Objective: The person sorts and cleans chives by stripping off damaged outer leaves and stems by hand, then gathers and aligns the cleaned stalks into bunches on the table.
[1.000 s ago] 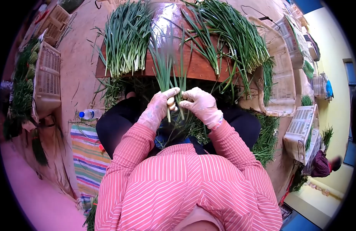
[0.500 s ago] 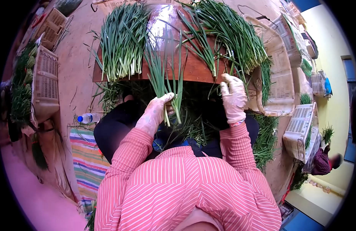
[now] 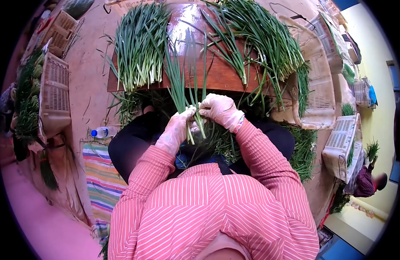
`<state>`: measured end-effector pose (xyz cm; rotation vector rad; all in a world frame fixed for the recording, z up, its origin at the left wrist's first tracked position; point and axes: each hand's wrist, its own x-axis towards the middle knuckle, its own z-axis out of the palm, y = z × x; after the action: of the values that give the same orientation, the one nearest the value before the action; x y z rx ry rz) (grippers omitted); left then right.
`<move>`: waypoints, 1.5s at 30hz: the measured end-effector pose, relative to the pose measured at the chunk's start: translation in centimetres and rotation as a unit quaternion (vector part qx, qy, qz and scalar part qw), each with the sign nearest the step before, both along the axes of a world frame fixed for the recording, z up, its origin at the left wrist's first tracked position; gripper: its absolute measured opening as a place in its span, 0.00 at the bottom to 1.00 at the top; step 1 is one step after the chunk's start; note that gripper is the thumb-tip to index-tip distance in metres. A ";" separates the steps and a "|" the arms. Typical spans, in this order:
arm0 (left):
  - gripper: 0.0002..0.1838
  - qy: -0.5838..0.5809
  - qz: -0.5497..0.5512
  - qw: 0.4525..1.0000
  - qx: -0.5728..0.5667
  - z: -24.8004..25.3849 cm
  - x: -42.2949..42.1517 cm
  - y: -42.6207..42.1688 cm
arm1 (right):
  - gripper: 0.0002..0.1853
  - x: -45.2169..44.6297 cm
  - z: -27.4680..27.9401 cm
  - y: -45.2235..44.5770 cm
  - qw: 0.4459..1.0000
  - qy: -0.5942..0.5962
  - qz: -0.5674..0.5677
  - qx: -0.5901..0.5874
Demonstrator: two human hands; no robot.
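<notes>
Green-stalk bunch (image 3: 177,89) x1, L hand (image 3: 174,130) | R hand (image 3: 221,111) touching | lg piles (image 3: 141,52) x2

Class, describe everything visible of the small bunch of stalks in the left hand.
The bunch has slender green leaves and paler lower ends. The gloved left hand grips it near those ends, which stick out below the grip; the gloved right hand meets it from the other side. The leaves fan out forward, tips over the reddish-brown table.

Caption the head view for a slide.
Gloved left hand holding garlic chives, gloved right hand at their stems, before a wooden table bearing larger piles.
</notes>
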<state>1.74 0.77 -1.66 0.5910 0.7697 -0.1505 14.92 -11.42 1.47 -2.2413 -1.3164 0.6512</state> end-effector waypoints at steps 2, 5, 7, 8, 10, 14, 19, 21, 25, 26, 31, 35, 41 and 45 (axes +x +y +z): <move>0.14 0.003 -0.009 1.000 -0.002 0.3 0.1 0.0 | 0.08 0.6 0.2 0.2 0.994 -0.084 -0.002 0.072; 0.17 0.012 -0.019 1.000 -0.002 0.9 0.1 -0.1 | 0.07 3.1 0.6 -0.5 0.965 -0.179 -0.107 0.158; 0.18 0.014 -0.025 1.000 -0.001 1.0 0.2 0.0 | 0.07 5.9 1.3 -2.4 0.939 -0.206 -0.210 0.179; 0.17 0.007 -0.021 1.000 -0.011 1.0 0.2 0.0 | 0.07 7.3 2.4 -3.9 0.924 -0.231 -0.251 0.173; 0.16 -0.005 -0.021 1.000 -0.023 1.0 0.4 -0.1 | 0.10 9.6 4.0 -7.6 0.884 -0.347 -0.309 0.054; 0.14 0.010 -0.030 0.999 0.000 1.3 1.0 -0.7 | 0.11 8.4 4.5 -9.1 0.882 -0.368 -0.293 0.012; 0.14 0.041 -0.077 0.996 0.009 1.9 1.7 -0.7 | 0.18 7.3 2.2 -4.8 0.901 -0.323 -0.285 -0.046; 0.16 -0.017 -0.083 0.996 -0.015 1.8 1.5 -0.6 | 0.18 7.8 1.5 -3.9 0.911 -0.294 -0.282 -0.064; 0.19 -0.098 -0.041 0.992 -0.074 2.1 1.5 -0.4 | 0.15 7.8 0.8 -4.6 0.914 -0.259 -0.311 -0.036; 0.18 -0.098 -0.036 0.992 -0.072 2.1 1.5 -0.3 | 0.15 7.5 1.0 -5.0 0.911 -0.248 -0.329 0.017; 0.17 -0.093 -0.017 0.994 -0.059 1.8 1.3 -0.7 | 0.08 1.9 5.4 -4.9 0.885 -0.239 -0.305 0.258; 0.19 -0.157 -0.015 0.983 -0.092 0.9 1.5 -1.2 | 0.09 -2.9 3.4 -4.4 0.925 -0.209 -0.221 0.226; 0.13 -0.097 0.011 0.995 -0.038 1.4 1.1 -1.3 | 0.09 -5.8 2.5 -4.3 0.945 -0.014 -0.229 0.234; 0.12 -0.071 0.010 0.997 -0.013 0.7 1.2 -1.2 | 0.16 -3.6 2.8 -4.4 0.937 0.185 -0.271 0.119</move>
<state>2.89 -0.41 -0.92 0.5635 0.6342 -0.0990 11.28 -15.83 4.24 -2.0186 -0.5230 0.6234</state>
